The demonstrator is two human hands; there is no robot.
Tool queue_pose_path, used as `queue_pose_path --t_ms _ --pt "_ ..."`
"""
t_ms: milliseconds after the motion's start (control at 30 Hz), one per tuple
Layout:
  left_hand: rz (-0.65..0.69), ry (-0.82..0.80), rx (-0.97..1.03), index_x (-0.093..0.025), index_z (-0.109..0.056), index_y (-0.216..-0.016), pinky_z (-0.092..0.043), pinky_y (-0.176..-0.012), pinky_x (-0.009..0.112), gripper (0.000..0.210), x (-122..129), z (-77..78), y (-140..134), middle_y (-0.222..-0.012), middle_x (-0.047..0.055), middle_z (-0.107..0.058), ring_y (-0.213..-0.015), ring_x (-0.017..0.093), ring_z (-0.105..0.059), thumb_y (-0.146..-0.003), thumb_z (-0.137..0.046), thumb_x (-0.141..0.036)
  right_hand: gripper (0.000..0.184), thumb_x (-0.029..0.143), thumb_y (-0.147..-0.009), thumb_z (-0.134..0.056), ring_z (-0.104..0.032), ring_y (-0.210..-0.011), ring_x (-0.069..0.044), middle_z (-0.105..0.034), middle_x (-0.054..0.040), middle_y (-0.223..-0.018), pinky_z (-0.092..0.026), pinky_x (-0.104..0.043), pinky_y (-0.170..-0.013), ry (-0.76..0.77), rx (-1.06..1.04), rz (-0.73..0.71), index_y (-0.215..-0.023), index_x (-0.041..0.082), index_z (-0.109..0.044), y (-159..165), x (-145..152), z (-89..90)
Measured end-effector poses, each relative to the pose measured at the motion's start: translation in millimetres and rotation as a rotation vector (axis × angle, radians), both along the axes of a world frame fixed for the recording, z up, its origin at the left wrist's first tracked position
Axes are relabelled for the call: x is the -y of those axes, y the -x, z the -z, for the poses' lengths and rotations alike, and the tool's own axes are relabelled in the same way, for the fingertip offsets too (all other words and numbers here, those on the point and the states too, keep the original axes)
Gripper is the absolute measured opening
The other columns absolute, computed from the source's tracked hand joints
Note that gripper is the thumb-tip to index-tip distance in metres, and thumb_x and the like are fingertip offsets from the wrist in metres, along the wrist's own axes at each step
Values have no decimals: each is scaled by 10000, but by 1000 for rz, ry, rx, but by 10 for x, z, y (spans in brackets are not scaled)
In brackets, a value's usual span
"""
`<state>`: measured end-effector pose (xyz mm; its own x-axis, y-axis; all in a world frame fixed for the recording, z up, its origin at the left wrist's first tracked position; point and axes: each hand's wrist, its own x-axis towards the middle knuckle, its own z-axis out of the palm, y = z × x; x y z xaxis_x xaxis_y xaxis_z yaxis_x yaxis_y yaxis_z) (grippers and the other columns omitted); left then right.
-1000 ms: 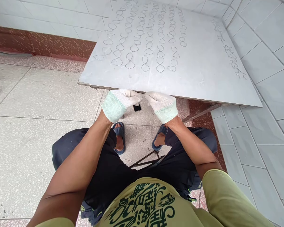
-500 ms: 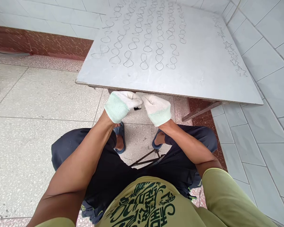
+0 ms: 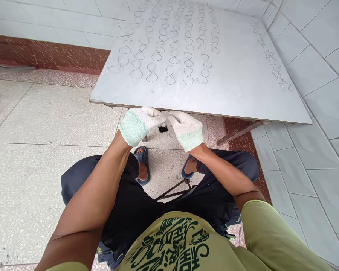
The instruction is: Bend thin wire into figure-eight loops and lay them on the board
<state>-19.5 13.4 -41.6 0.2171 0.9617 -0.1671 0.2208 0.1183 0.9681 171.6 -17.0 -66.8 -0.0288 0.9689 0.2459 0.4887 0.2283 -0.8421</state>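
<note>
My left hand (image 3: 142, 122), in a white glove with a pale green cuff, is closed in a pinch just below the table's front edge. Facing it, my right hand (image 3: 185, 126) wears a matching glove and is pinched too, a narrow gap apart. What the fingertips hold is too small to make out. A small black object (image 3: 163, 129) shows beneath my left fingertips. On the white tabletop (image 3: 243, 101) beyond my hands lie rows of thin wire shapes, many like a figure eight (image 3: 188, 68).
Jagged wire pieces (image 3: 275, 66) line the table's right side. A brown table leg (image 3: 238, 132) slants below it. Tiled walls (image 3: 324, 101) stand behind and to the right. My sandalled feet (image 3: 142, 165) rest on the speckled floor, with dark metal bars (image 3: 175, 189) between my legs.
My hands have drawn slightly apart, the left one shifting a little to the left. More of the black object beneath it shows. The view has shifted slightly.
</note>
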Motion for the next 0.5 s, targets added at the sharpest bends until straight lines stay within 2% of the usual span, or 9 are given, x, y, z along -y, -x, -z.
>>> queue_pose_path --t_ms 100,233,367,500 --pt "39 -11 9 -234 -785 -675 -527 -611 317 258 8 -9 -65 -637 47 -753 -697 232 -714 -713 -902 -461 261 426 -1144 -663 -833 -1161 -240 -894 3 -1158 -626 -401 -1092 6 3 44 -1099 324 -900 -27 5 33" --pt "-37 -49 -20 -224 -818 -725 -479 -529 284 215 19 22 -105 -764 77 -829 -609 190 -685 -746 -864 -432 301 431 -1150 -624 -835 -1094 -219 -892 10 -1108 -627 -384 -1081 34 -66 58 -1135 325 -905 -26 -22 84" --pt "-64 -120 -65 -214 -868 -809 -499 -549 260 200 39 -3 -124 -853 81 -872 -653 195 -723 -815 -845 -413 300 395 -1145 -623 -823 -1086 -218 -889 5 -1080 -605 -350 -1058 31 -52 84 -1095 299 -903 -17 0 37" --pt "-77 -109 -63 -206 -840 -759 -527 -571 262 189 54 -55 -140 -857 91 -869 -651 194 -725 -824 -845 -384 334 405 -1170 -592 -798 -1038 -229 -867 12 -1021 -580 -337 -951 12 53 39 -1078 315 -900 -30 25 -29"
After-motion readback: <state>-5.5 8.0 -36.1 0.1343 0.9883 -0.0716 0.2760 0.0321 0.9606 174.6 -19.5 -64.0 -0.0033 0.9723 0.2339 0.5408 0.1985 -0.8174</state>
